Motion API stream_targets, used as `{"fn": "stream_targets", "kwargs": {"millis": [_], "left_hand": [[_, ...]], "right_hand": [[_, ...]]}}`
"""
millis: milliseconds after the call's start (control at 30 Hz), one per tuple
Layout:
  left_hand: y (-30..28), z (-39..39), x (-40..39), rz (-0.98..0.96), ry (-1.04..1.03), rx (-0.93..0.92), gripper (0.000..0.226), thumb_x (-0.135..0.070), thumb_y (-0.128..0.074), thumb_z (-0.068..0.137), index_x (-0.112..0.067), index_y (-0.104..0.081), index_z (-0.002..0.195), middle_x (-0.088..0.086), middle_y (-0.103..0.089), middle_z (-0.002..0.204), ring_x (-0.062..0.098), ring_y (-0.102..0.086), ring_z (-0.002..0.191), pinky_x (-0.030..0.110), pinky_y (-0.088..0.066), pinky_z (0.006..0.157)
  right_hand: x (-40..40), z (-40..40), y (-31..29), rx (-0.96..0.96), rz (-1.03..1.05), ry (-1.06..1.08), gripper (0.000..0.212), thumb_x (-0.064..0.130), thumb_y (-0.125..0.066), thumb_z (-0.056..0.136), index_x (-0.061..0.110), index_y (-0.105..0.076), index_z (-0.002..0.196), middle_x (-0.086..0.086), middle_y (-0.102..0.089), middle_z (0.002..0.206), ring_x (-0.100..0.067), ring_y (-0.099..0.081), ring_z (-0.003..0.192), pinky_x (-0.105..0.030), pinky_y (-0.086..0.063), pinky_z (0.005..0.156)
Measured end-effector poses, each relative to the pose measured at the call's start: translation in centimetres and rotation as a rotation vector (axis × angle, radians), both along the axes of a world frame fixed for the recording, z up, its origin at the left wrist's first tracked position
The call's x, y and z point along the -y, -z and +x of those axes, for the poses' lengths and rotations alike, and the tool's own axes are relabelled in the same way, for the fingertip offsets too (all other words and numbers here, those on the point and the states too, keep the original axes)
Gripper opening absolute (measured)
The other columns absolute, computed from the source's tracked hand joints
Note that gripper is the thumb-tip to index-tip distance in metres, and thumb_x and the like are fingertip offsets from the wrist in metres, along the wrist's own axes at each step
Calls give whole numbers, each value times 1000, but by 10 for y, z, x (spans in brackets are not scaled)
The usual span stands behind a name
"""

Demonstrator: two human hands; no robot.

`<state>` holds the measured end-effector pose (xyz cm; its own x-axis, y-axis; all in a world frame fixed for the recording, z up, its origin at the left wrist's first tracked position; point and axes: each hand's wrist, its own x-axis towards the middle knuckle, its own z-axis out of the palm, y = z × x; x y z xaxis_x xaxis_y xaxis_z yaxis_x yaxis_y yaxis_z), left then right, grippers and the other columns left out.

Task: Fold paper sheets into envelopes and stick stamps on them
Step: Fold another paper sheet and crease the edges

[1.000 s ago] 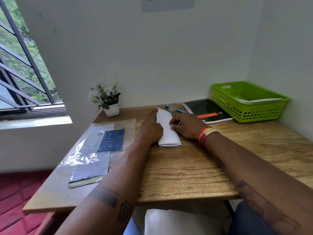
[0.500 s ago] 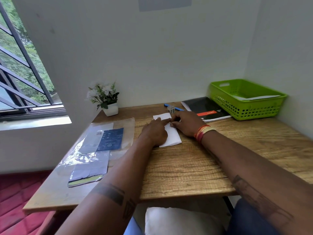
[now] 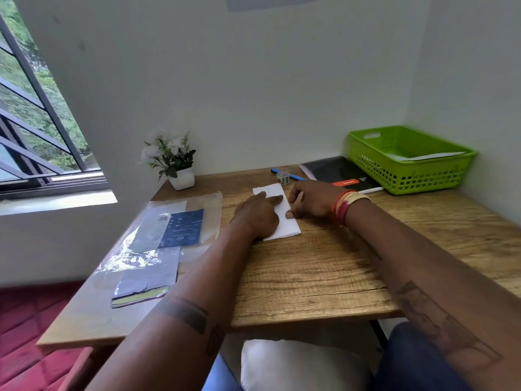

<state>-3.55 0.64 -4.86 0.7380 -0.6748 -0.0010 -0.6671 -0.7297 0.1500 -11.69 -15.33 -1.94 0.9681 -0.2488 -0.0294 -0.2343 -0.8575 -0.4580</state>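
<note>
A folded white paper sheet (image 3: pixel 287 228) lies flat on the wooden table (image 3: pixel 310 277), long side pointing away from me. My left hand (image 3: pixel 258 215) lies on its left half, index finger stretched out and pressing the paper. My right hand (image 3: pixel 310 201) rests at the sheet's right edge, thumb pressing down on it and fingers loosely bent. A small roll of stamps or tape (image 3: pixel 282 177) stands just beyond the paper's far end.
A clear plastic sleeve with blue and grey printed packets (image 3: pixel 169 232) lies at the left. A potted white flower (image 3: pixel 174 162) stands at the back. A blue pen (image 3: pixel 293 176), a black notebook (image 3: pixel 338 173) and a green basket (image 3: pixel 408 162) holding paper sit at the back right.
The paper's raised flap has been pressed flat. My left index finger has slid along the sheet, and my right hand has shifted to the right edge.
</note>
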Motion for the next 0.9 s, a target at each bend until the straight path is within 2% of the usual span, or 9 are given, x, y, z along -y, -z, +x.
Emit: {"fn": "stream_targets", "kwargs": {"millis": [233,333,400,467,533,600,633,767,900], "left_hand": [[0,0,1,4,-3,-1,63,-23,-41,99,-41,-23,157,4,-14,168,27,-18,153,51,-23,121],[0,0,0,-1,-3,-5,63,-22,-41,99,-42,-24,156,3,-14,168,27,-17,153,51,-24,121],[0,-1,0,-8,0,-9,62,-22,-40,99,-43,-25,156,3,-16,168,27,-18,153,51,-24,121],[0,-1,0,-10,6,-5,62,-22,-41,100,-42,-25,156,2,-16,168,26,-18,153,51,-25,121],[0,0,-1,3,14,3,62,-23,-41,101,-40,-23,157,3,-15,168,26,-17,153,50,-22,122],[1,0,-1,21,16,7,62,-23,-40,101,-36,-20,159,4,-13,168,26,-15,154,49,-21,123],[1,0,-1,25,15,5,62,-23,-40,102,-35,-19,159,4,-12,168,26,-14,154,49,-20,123],[0,0,-2,29,20,-7,64,-20,-39,101,-34,-17,159,4,-10,169,26,-12,154,49,-18,124],[-1,0,-2,42,27,-6,64,-20,-39,101,-34,-17,160,4,-9,169,27,-11,154,50,-17,124]], "right_hand": [[3,-15,-9,-164,-37,-98,60,54,-80,74,42,-49,123,7,-56,109,-19,-58,105,-39,-48,97],[3,-23,-12,-184,-19,-159,79,54,-82,72,43,-41,139,8,-60,107,-19,-58,105,-42,-46,101],[2,-29,-13,-181,3,-205,89,55,-81,72,46,-34,146,9,-61,104,-16,-59,102,-39,-47,99],[2,-36,-12,-157,28,-244,85,58,-78,75,50,-34,147,6,-62,104,-14,-60,98,-34,-48,94],[2,-41,-8,-107,8,-263,67,62,-68,83,50,-42,144,11,-61,107,-12,-59,100,-29,-46,92],[0,-41,-4,-48,-59,-252,47,60,-54,93,50,-51,140,14,-56,120,-8,-53,109,-27,-40,96],[0,-38,-2,-19,-97,-238,42,56,-49,97,48,-53,139,8,-55,128,-7,-50,110,-26,-37,96],[0,-23,4,2,-290,-188,41,43,-38,105,42,-47,145,-8,-54,140,-20,-55,117,-28,-38,93],[3,-7,9,-3,-386,-134,45,37,-32,105,44,-41,148,-9,-54,144,-25,-54,125,-33,-41,103]]}}
